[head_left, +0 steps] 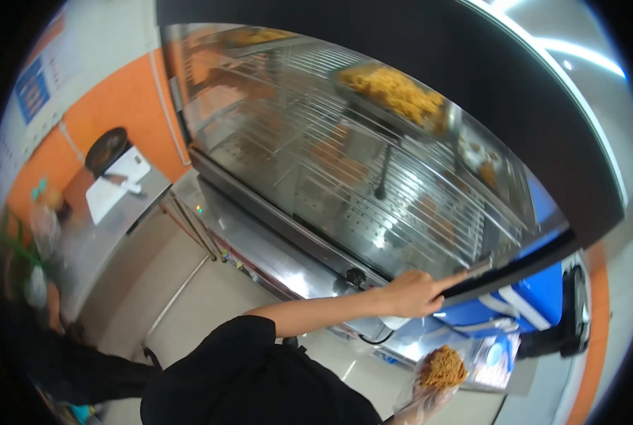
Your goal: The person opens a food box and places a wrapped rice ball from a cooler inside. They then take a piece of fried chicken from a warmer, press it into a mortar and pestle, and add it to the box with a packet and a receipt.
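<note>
Beneath the glass warmer (345, 163) (orange walls behind), a steel counter (274, 248).

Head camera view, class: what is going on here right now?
A person in a black top stands at a glass warming cabinet with wire racks and a tray of fried food. One hand reaches to the cabinet's lower edge, fingers on the door frame. The other hand holds a clear bag of fried food.

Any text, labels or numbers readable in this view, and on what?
None can be read.
Blue poster on the wall: print too blurred.
White board on the counter: no legible marks.
Blue box beside the glass warmer: markings unreadable.
</note>
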The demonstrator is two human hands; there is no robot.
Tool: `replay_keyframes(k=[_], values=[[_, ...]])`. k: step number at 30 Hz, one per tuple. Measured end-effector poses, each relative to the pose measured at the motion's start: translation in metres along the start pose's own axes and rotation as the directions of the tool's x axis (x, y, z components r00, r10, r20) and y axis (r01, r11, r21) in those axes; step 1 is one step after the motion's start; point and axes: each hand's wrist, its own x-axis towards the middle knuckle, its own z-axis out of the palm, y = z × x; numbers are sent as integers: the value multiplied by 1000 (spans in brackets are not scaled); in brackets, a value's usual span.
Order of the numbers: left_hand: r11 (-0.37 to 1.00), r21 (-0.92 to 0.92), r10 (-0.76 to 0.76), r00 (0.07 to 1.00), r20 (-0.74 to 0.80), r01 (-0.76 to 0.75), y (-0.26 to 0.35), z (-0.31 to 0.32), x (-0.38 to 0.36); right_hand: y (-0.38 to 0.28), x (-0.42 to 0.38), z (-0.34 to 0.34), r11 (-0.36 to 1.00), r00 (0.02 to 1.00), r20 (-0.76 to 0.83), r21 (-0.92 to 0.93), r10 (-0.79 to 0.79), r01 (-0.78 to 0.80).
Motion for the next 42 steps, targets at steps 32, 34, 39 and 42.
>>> replay_keyframes(k=[32,34,39,42], values=[[991,-60,-122,989,-89,117,-27,-66,-84,75,-5,101,929,897,250,-34,365,-369],[991,-117,-74,997,-10,72,-12,-42,-38,62,-6,70,982,972,175,69,159,-174],[982,-183,-15,989,145,42,7,21,17,22,-14,2,983,994,-61,163,96,-85],[956,-293,1,996,91,26,14,29,18,6,-1,-47,912,993,59,393,105,-119]])
